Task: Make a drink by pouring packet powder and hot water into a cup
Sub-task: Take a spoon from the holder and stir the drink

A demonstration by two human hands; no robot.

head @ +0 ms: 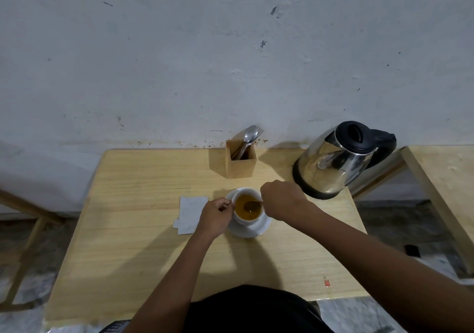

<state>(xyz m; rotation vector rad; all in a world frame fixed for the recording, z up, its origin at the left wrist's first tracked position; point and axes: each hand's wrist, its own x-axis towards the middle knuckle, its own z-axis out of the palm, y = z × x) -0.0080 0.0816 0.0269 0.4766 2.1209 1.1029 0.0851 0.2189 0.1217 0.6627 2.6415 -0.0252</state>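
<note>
A white cup [246, 220] stands on a white saucer [250, 231] near the middle of the wooden table [143, 243]. It holds amber-brown liquid. My right hand [280, 199] is closed on a spoon [252, 205] whose bowl dips into the liquid. My left hand [215, 216] grips the cup's left side, fingers curled at the handle. A white torn packet [191, 213] lies flat on the table just left of my left hand. A steel kettle [336, 160] with a black lid and handle stands behind and to the right of the cup.
A wooden cutlery holder [240, 162] with spoons and a fork stands at the back of the table by the wall. A second wooden table [446, 178] sits to the right, a wooden frame [28, 230] to the left.
</note>
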